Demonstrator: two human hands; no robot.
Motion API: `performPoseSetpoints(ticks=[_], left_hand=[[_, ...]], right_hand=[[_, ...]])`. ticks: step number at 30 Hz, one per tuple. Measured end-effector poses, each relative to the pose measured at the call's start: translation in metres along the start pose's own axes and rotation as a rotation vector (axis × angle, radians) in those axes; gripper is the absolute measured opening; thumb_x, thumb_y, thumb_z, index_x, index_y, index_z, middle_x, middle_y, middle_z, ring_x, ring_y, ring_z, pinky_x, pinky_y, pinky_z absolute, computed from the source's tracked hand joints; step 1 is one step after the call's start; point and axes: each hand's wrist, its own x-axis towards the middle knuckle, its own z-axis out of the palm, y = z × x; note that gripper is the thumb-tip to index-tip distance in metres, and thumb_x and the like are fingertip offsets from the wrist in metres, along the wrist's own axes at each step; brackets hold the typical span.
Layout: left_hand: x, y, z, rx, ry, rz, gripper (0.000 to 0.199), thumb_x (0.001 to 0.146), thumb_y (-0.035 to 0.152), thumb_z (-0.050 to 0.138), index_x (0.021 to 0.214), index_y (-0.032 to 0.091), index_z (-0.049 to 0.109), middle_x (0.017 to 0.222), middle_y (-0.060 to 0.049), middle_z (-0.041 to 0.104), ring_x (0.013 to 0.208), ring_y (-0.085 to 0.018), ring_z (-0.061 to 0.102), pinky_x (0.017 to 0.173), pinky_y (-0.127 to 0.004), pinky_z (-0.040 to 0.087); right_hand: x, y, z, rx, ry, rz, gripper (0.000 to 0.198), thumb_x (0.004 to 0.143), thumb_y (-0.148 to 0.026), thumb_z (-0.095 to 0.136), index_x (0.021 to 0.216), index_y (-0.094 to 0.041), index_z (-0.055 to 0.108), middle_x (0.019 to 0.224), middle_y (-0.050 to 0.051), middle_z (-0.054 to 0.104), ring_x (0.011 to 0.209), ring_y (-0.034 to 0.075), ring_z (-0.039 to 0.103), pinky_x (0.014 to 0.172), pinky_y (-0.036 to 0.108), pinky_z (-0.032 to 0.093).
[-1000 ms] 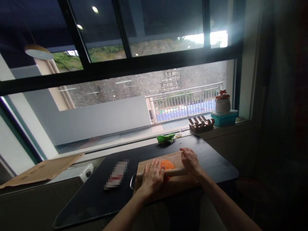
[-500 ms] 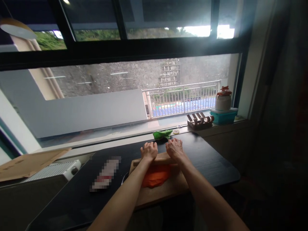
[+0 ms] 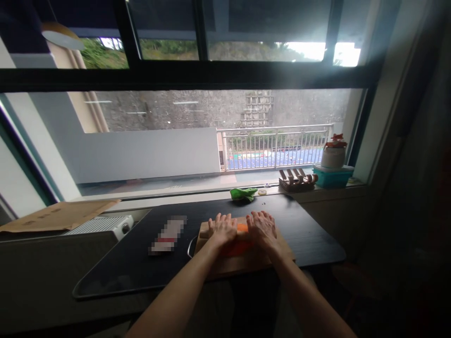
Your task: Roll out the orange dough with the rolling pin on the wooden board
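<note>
Both my hands press down on a wooden rolling pin (image 3: 243, 236) that lies across an orange, dough-like sheet (image 3: 237, 249). My left hand (image 3: 223, 229) rests over the left part of the pin, its fingers stretched forward. Over the right part lies my right hand (image 3: 261, 228), its fingers likewise extended and slightly apart. Orange shows in front of and behind the pin, between the hands; my forearms cover some of it. Beneath the sheet is a wooden board (image 3: 246, 269) on a black table (image 3: 310, 244).
A green cloth (image 3: 244, 194) lies at the table's far edge, near a roll of tape (image 3: 262, 192). On the sill stand a brown rack (image 3: 298, 181) and a teal box (image 3: 333, 177) bearing a white jar (image 3: 333, 157). Left are a blurred item (image 3: 168, 236) and cardboard (image 3: 59, 216).
My hands have rolled the pin nearer to me over the orange sheet, and their fingers have gone from curled to stretched out. The camera view has shifted left and levelled.
</note>
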Motion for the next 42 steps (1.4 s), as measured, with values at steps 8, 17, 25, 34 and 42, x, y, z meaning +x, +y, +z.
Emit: performPoseSetpoints(ticks=[8,17,25,34,42], left_hand=[[-0.011,-0.011,0.000,0.034,0.062,0.181,0.053,0.092,0.043,0.018,0.135,0.023,0.043,0.140,-0.004,0.047,0.136,-0.023,0.028,0.112,-0.050,0.013],[0.057,-0.007,0.007,-0.016,0.121,0.098,0.056,0.093,0.048,0.017,0.133,0.020,0.043,0.138,-0.008,0.049,0.136,-0.026,0.027,0.110,-0.056,0.013],[0.068,-0.009,0.011,-0.043,0.011,0.009,0.054,0.090,0.054,0.041,0.132,0.019,0.043,0.141,-0.010,0.042,0.133,-0.028,0.032,0.109,-0.058,0.018],[-0.002,-0.018,0.007,0.003,-0.014,0.089,0.054,0.092,0.051,0.025,0.136,0.024,0.041,0.143,-0.007,0.042,0.137,-0.025,0.025,0.111,-0.055,0.010],[-0.005,-0.016,0.005,-0.006,0.069,0.065,0.054,0.090,0.049,0.023,0.134,0.026,0.044,0.139,-0.006,0.048,0.136,-0.028,0.029,0.111,-0.056,0.011]], right_hand=[[-0.004,-0.004,-0.001,-0.005,0.028,0.006,0.033,0.092,-0.040,0.038,0.101,-0.019,0.062,0.103,0.010,0.065,0.109,0.025,0.049,0.096,0.037,0.024],[0.056,0.000,0.014,-0.030,-0.002,-0.020,0.033,0.094,-0.037,0.035,0.102,-0.017,0.061,0.106,0.011,0.064,0.108,0.025,0.049,0.093,0.037,0.026],[0.061,0.002,0.019,-0.037,-0.046,-0.015,0.036,0.095,-0.037,0.032,0.107,-0.017,0.059,0.108,0.012,0.063,0.109,0.025,0.049,0.090,0.036,0.029],[-0.010,-0.006,0.001,-0.036,-0.067,-0.014,0.040,0.093,-0.043,0.036,0.118,-0.020,0.058,0.117,0.011,0.062,0.120,0.027,0.043,0.098,0.039,0.023],[-0.007,-0.007,0.004,-0.056,-0.003,-0.049,0.035,0.092,-0.039,0.039,0.112,-0.021,0.061,0.115,0.010,0.063,0.119,0.026,0.044,0.099,0.039,0.021]])
